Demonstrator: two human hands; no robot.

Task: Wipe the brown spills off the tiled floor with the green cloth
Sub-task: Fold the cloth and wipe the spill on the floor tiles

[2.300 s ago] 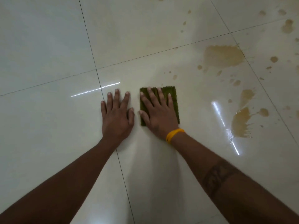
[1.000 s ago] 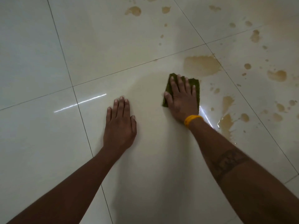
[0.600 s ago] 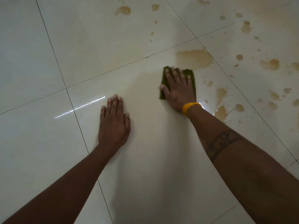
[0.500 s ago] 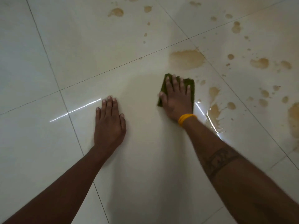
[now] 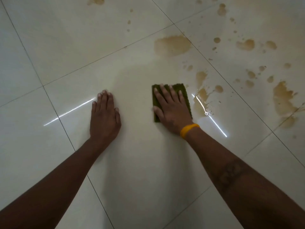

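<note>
The folded green cloth [image 5: 183, 90] lies flat on the pale tiled floor [image 5: 66, 47]. My right hand [image 5: 171, 111], with a yellow band at the wrist, presses on it with straight, spread fingers. My left hand [image 5: 104, 116] rests flat on the bare tile to the left, fingers together. A large brown spill [image 5: 172, 45] lies beyond the cloth. A wet brown streak [image 5: 200, 96] sits just right of the cloth. Another big brown patch [image 5: 283, 100] lies farther right, with several small drops around it.
Brown drops [image 5: 245, 45] scatter over the tiles at the upper right, and one patch [image 5: 95, 0] sits at the top edge. Dark grout lines [image 5: 54, 111] cross the floor. Bright light reflections streak the tiles beside both hands.
My right hand has drawn the cloth back toward me, away from the large spill. My left hand stays planted on the tile.
</note>
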